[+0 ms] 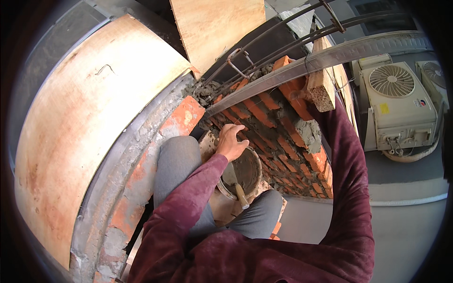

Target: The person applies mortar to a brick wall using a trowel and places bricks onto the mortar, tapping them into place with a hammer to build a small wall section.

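Observation:
My left hand [231,142] is held above a round bucket [257,167] between my knees, fingers bent and apart, with nothing in them. A trowel's wooden handle [241,195] leans on the bucket's near rim, its blade in the grey mortar [231,174]. My right arm reaches along the right side of the brick wall [283,158]. My right hand [298,93], partly hidden by a wooden beam [322,92], is closed on an orange brick [288,80] at the wall's top. A long metal bar [264,87] crosses over that brick.
Plywood sheets [89,118] lie at the left beside a mortar-smeared brick ledge [137,174]. Steel rods [273,52] with a bent stirrup [238,61] run above the wall. At the right stands an air-conditioner unit [401,113] with a white pipe [408,203] below.

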Demonstrator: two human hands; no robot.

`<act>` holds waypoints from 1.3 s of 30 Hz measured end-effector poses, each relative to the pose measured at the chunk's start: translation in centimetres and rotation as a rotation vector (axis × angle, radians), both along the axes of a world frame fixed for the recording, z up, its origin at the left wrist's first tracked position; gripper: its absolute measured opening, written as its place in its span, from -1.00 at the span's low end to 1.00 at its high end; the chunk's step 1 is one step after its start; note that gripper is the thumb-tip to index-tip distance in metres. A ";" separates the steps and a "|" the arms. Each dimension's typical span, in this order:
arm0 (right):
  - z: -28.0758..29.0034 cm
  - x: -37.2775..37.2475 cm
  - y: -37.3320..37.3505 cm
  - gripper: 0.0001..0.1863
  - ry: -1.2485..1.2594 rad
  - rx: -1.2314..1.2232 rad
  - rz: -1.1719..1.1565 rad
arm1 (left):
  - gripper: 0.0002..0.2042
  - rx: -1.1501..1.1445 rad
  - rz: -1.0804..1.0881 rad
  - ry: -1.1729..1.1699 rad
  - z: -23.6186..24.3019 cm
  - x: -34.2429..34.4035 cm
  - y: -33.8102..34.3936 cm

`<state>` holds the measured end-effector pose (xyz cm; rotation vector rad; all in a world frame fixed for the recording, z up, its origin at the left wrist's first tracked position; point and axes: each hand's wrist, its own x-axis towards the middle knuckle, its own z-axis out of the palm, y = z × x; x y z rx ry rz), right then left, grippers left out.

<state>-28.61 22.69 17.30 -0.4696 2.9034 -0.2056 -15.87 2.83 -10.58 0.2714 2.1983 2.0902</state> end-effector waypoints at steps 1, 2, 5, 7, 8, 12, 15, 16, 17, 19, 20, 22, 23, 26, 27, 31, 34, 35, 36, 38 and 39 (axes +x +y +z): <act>-0.1 -0.1 0.0 0.06 -0.001 -0.003 0.000 | -0.49 0.009 -0.009 0.015 0.1 -0.1 0.0; -0.1 -0.2 0.0 0.06 -0.002 -0.005 0.002 | -0.49 0.004 -0.015 0.014 0.2 -0.2 -0.1; -0.1 0.2 0.2 0.05 -0.002 0.002 -0.007 | -0.49 -0.007 -0.063 -0.005 1.0 0.0 0.0; -0.1 0.0 -0.1 0.05 0.002 0.019 0.004 | -0.49 0.000 -0.072 -0.023 1.0 0.2 0.5; 0.0 -0.1 -0.2 0.04 0.006 0.026 0.011 | -0.49 0.000 -0.077 -0.026 0.9 0.1 0.7; -1.5 -2.5 -1.6 0.03 -0.012 0.023 0.085 | -0.49 -0.068 -0.029 -0.010 -0.7 -0.3 -0.2; -1.1 -2.6 -1.7 0.03 -0.015 0.057 0.107 | -0.49 -0.070 -0.049 0.001 -0.8 -0.3 0.7; -1.1 -2.7 -1.7 0.03 -0.020 0.063 0.119 | -0.49 -0.070 -0.053 0.010 -0.9 -0.2 1.0; -1.3 -2.9 -1.7 0.02 -0.019 0.070 0.133 | -0.49 -0.071 -0.055 0.019 -1.0 -0.2 1.1; -1.6 -2.5 -1.4 0.02 -0.025 0.049 0.141 | -0.49 -0.080 -0.057 0.030 -1.2 -0.1 1.2; -1.7 -2.4 -1.1 0.02 -0.028 0.033 0.156 | -0.49 -0.088 -0.058 0.031 -1.4 0.0 1.2; -1.6 -1.8 -0.6 0.01 -0.034 0.020 0.162 | -0.49 -0.100 -0.038 0.043 -1.2 -0.2 1.1; -1.0 -0.7 0.2 0.01 -0.026 0.033 0.149 | -0.49 -0.102 -0.028 0.050 -0.8 -0.2 1.2; 2.1 2.4 -2.1 -0.04 -0.021 0.218 0.044 | -0.50 -0.125 0.075 0.118 0.2 -0.6 0.8; 2.7 2.8 -3.4 -0.05 -0.033 0.261 0.021 | -0.51 -0.135 0.117 0.153 0.7 -0.7 0.4; 2.0 2.2 -2.1 0.01 0.087 0.317 0.064 | -0.46 -0.173 0.335 0.404 3.5 -1.2 -0.8; 1.6 2.0 -2.2 0.02 0.035 0.347 0.047 | -0.39 -0.219 0.435 0.557 6.7 -2.6 -2.1; 1.5 1.9 -2.7 0.01 0.033 0.347 0.071 | -0.35 -0.239 0.452 0.561 7.4 -3.4 -2.5; 1.5 2.0 -3.2 0.00 0.031 0.351 0.092 | -0.32 -0.253 0.467 0.574 8.1 -4.3 -2.4; -0.8 0.2 0.1 0.01 0.212 0.295 0.242 | -0.23 -0.285 0.449 0.591 9.9 -5.7 -1.0; -1.1 -0.1 0.1 0.01 0.188 0.304 0.225 | -0.19 -0.318 0.448 0.596 10.3 -6.2 -0.8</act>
